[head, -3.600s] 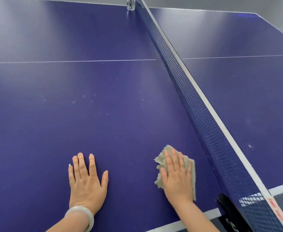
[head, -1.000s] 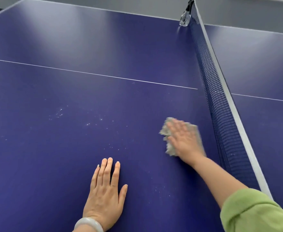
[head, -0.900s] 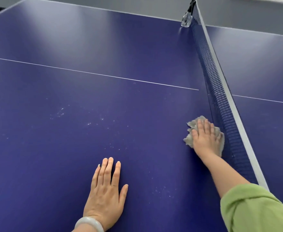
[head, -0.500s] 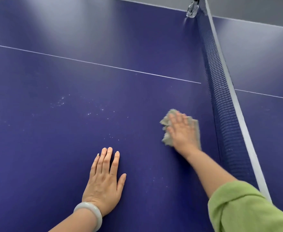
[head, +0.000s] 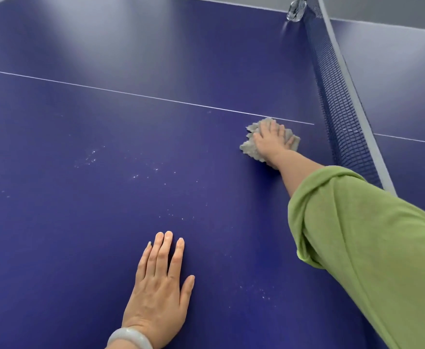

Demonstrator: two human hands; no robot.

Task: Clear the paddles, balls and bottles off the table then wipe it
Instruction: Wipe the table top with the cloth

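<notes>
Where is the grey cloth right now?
In the head view, the grey cloth lies flat on the blue table, pressed under the right hand, just short of the white centre line and near the net.

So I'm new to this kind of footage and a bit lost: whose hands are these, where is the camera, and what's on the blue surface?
There is no machine here. A person wears a camera on the head, looking forward and down, so you see their own two hands. The blue surface is a table tennis table, with its net running along the right. The right hand, reaching out from a green sleeve, presses a crumpled grey cloth flat on the table near the white centre line. The left hand, with a pale bangle on the wrist, lies flat and holds nothing. Small whitish specks remain on the surface. No paddles, balls or bottles are in view.
</notes>
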